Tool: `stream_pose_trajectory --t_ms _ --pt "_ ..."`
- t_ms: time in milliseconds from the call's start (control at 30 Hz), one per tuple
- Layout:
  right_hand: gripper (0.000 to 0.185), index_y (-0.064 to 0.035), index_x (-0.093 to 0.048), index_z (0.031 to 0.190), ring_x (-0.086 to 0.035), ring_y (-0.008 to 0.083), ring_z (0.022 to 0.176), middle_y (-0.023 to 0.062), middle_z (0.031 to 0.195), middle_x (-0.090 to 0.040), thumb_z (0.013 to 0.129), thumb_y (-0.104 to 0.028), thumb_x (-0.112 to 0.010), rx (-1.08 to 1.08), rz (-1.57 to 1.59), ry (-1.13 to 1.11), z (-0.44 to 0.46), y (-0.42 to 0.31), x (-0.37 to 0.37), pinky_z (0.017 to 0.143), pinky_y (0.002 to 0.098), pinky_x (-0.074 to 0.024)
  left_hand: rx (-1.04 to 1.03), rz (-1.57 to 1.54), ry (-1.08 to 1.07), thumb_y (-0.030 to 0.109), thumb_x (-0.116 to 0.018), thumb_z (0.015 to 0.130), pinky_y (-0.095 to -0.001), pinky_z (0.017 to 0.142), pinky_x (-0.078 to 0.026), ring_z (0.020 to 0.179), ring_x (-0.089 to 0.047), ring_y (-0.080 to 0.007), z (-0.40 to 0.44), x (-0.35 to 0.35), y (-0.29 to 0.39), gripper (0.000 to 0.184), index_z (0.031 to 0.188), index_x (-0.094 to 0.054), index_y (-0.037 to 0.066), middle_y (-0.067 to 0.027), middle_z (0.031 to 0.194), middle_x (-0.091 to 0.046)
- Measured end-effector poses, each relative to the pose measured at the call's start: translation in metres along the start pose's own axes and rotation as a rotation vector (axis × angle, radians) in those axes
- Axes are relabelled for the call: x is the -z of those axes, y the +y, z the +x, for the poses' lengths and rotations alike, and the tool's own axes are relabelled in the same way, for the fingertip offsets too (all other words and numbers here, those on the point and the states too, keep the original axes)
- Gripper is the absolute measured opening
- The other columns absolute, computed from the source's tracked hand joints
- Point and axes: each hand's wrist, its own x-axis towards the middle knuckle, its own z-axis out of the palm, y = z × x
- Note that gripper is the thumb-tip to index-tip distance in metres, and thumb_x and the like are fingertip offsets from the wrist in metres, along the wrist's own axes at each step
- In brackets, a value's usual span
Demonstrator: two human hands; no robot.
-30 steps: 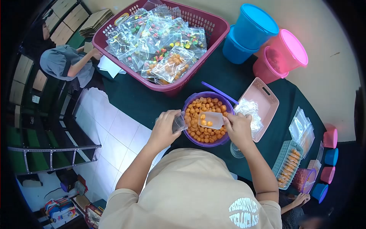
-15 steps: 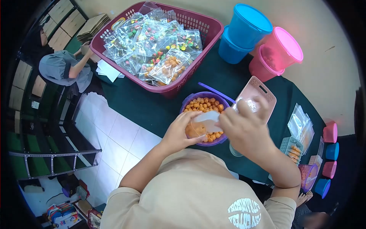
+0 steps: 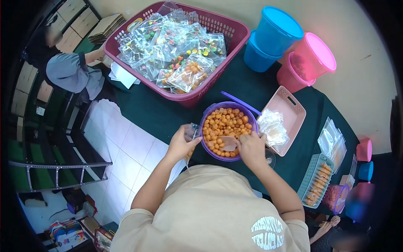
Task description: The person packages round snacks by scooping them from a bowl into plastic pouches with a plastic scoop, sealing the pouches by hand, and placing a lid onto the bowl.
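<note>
Round orange snacks (image 3: 222, 122) fill a purple tub (image 3: 205, 143) near the middle of the view. My left hand (image 3: 181, 143) holds a clear plastic bag (image 3: 192, 132) at the tub's left rim, with some orange snacks in its lower part. My right hand (image 3: 252, 149) grips a small translucent scoop (image 3: 228, 143), whose blade is down among the snacks on the tub's near side. Beside my right hand, a clear round container (image 3: 270, 158) stands partly hidden. A purple lid (image 3: 241, 103) leans at the tub's far right edge.
A maroon basket (image 3: 189, 97) holds many filled bags. Right lie a pink tray (image 3: 289, 110) with clear bags, blue tubs (image 3: 260, 56), pink tubs (image 3: 294, 73) and a green basket (image 3: 308, 185) of packets. A person (image 3: 69, 71) is at left; another person's hands (image 3: 325, 229) show lower right.
The scoop went up to the bag's mouth and is now back down in the tub. My left hand has moved left with the bag, which now holds snacks.
</note>
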Motion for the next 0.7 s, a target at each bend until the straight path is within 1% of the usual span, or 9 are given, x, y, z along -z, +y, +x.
stream_pose_trajectory --t_ms 67,167,267,333,367,467,533,633,700 --pt "0.023 -0.0100 -0.064 0.075 -0.053 0.0221 0.080 0.0022 0.072 -0.063 0.086 -0.030 -0.061 -0.070 0.092 0.089 -0.006 -0.010 -0.010 0.078 0.0468 -0.0315 -0.021 -0.055 -0.044 0.023 -0.077 0.077 -0.0313 0.078 -0.051 0.087 -0.062 -0.0169 -0.001 -0.003 -0.003 0.061 0.124 -0.046 -0.002 -0.0113 0.106 -0.062" --pt "0.023 -0.0105 -0.064 0.074 -0.053 0.0211 0.078 0.0027 0.069 -0.063 0.087 -0.029 -0.060 -0.095 0.129 0.101 -0.005 -0.008 -0.007 0.073 0.0439 -0.0301 -0.044 -0.130 -0.034 0.022 -0.077 0.077 -0.0322 0.079 -0.051 0.089 -0.062 -0.0178 -0.006 -0.004 0.004 0.063 0.126 -0.045 -0.002 -0.0130 0.109 -0.060" --pt "0.023 -0.0105 -0.065 0.074 -0.053 0.0226 0.077 0.0034 0.070 -0.064 0.087 -0.029 -0.060 -0.147 0.216 0.051 -0.006 -0.002 -0.004 0.075 0.0446 -0.0301 -0.116 -0.099 0.016 0.020 -0.076 0.077 -0.0325 0.084 -0.050 0.095 -0.061 -0.0184 -0.007 -0.003 0.009 0.063 0.127 -0.044 -0.001 -0.0139 0.115 -0.057" --pt "0.023 -0.0105 -0.065 0.074 -0.053 0.0234 0.078 0.0040 0.071 -0.064 0.087 -0.029 -0.059 -0.180 0.294 0.023 -0.006 0.002 0.002 0.076 0.0451 -0.0301 -0.263 -0.017 0.067 0.017 -0.076 0.077 -0.0337 0.090 -0.047 0.104 -0.058 -0.0208 -0.010 -0.002 0.014 0.063 0.129 -0.043 0.001 -0.0137 0.121 -0.055" --pt "0.024 -0.0106 -0.065 0.074 -0.053 0.0242 0.079 0.0046 0.072 -0.064 0.087 -0.029 -0.059 -0.204 0.372 -0.010 -0.007 0.003 0.005 0.077 0.0457 -0.0302 -0.268 -0.013 0.061 0.017 -0.076 0.077 -0.0337 0.090 -0.047 0.104 -0.058 -0.0208 -0.011 -0.002 0.016 0.063 0.129 -0.043 0.001 -0.0137 0.121 -0.055" --pt "0.025 -0.0102 -0.065 0.073 -0.053 0.0251 0.080 0.0054 0.072 -0.064 0.088 -0.029 -0.059 -0.233 0.405 0.009 -0.006 0.009 0.012 0.078 0.0462 -0.0301 -0.356 0.075 0.087 0.011 -0.073 0.075 -0.0364 0.096 -0.043 0.113 -0.053 -0.0254 -0.012 0.000 0.024 0.063 0.130 -0.043 0.003 -0.0134 0.122 -0.054" --pt "0.025 -0.0102 -0.065 0.073 -0.052 0.0251 0.080 0.0053 0.072 -0.064 0.088 -0.029 -0.059 -0.230 0.391 0.005 -0.002 0.013 0.027 0.078 0.0464 -0.0301 -0.442 0.211 0.071 0.005 -0.069 0.071 -0.0390 0.098 -0.041 0.114 -0.051 -0.0306 -0.016 0.002 0.026 0.064 0.129 -0.044 0.003 -0.0139 0.122 -0.054" --pt "0.024 -0.0104 -0.066 0.074 -0.052 0.0250 0.080 0.0045 0.071 -0.064 0.088 -0.029 -0.059 -0.226 0.368 0.005 0.004 0.015 0.057 0.078 0.0468 -0.0303 -0.484 0.289 0.052 0.002 -0.067 0.068 -0.0401 0.100 -0.039 0.113 -0.050 -0.0336 -0.021 0.000 0.037 0.065 0.128 -0.044 0.003 -0.0146 0.121 -0.054" --pt "0.023 -0.0106 -0.066 0.075 -0.052 0.0239 0.081 0.0036 0.071 -0.064 0.086 -0.029 -0.061 -0.108 0.312 0.051 0.007 0.016 0.071 0.077 0.0460 -0.0307 -0.521 0.326 0.058 0.004 -0.070 0.067 -0.0403 0.097 -0.041 0.111 -0.050 -0.0341 -0.024 -0.005 0.046 0.066 0.128 -0.045 0.003 -0.0143 0.120 -0.054"
